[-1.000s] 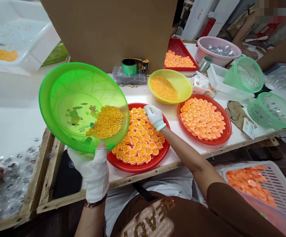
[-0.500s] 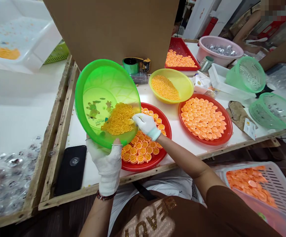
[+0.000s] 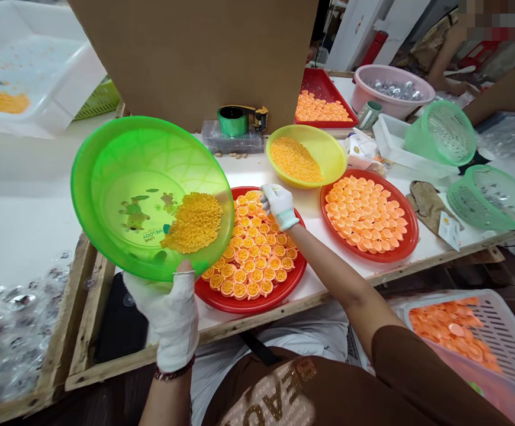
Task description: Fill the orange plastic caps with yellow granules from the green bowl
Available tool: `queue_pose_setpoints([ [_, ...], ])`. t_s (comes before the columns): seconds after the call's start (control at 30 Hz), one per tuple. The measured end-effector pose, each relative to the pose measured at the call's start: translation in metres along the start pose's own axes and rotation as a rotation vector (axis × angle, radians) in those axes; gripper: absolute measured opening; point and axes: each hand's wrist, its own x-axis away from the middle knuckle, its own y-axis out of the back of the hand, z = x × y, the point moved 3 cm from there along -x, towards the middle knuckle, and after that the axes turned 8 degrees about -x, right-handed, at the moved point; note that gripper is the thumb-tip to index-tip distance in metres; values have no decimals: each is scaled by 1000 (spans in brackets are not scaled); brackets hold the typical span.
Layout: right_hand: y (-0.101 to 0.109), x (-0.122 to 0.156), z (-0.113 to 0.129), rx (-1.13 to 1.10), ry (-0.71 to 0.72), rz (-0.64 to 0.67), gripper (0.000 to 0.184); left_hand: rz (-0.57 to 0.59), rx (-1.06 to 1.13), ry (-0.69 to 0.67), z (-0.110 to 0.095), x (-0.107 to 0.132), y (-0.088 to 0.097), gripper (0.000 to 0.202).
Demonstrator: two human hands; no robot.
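Note:
My left hand (image 3: 169, 313), in a white glove, grips the near rim of a green basin (image 3: 102, 177) and holds it tilted. Small yellow-orange beads (image 3: 198, 225) are heaped in the basin's lower right side. My right hand (image 3: 277, 203), also gloved, hovers over the back right of a red round tray (image 3: 299, 269). Its fingers are curled together, and what they hold, if anything, is hidden. Rows of little orange cups (image 3: 257, 266) with yellow contents fill this tray. The basin overlaps the tray's left edge.
Behind stands a yellow bowl (image 3: 335, 151) of beads. On the right is another red tray (image 3: 412, 236) with orange pieces. A tape dispenser (image 3: 235, 121) sits by the cardboard (image 3: 190, 59). A black phone (image 3: 122, 325) lies left. A person's arm (image 3: 446, 56) shows at back right.
My right hand has left the beads in the basin and moved up and right over the tray. My left hand has shifted the basin left, uncovering more of the tray.

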Motion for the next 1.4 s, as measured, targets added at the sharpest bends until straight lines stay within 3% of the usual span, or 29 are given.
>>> queue_pose_setpoints([
  [0.17,3,-14,-10,363,365,64,24,9,-11,-61,1,-3,2,84],
  [0.23,5,-12,-9,386,407,48,24,22,-23,-46,1,-3,1,82],
  [0.33,8,-1,-2,216,270,-44,25,10,-26,-19,2,-2,-1,82],
  [0.4,6,13,5,86,161,-33,26,7,-11,-8,1,0,-4,79],
  [0.57,-19,57,19,185,232,278,21,85,-34,-17,-8,9,-21,73],
  [0.63,-27,68,13,205,154,336,21,109,-39,-21,-11,12,-28,73],
  [0.77,-27,73,-3,-21,-211,268,19,128,-12,-6,-15,14,-35,72],
  [0.9,-9,56,-1,-254,-287,180,23,98,-45,26,-11,14,-30,62],
  [1.0,12,35,3,-263,-209,65,25,77,-47,52,-7,11,-24,62],
  [1.13,29,7,0,-46,-3,-64,21,54,15,18,-7,5,-22,70],
  [1.3,31,-4,-7,272,353,59,24,49,16,-27,-9,1,-23,68],
  [1.4,35,4,-2,240,410,42,25,63,14,-20,-5,2,-23,73],
])
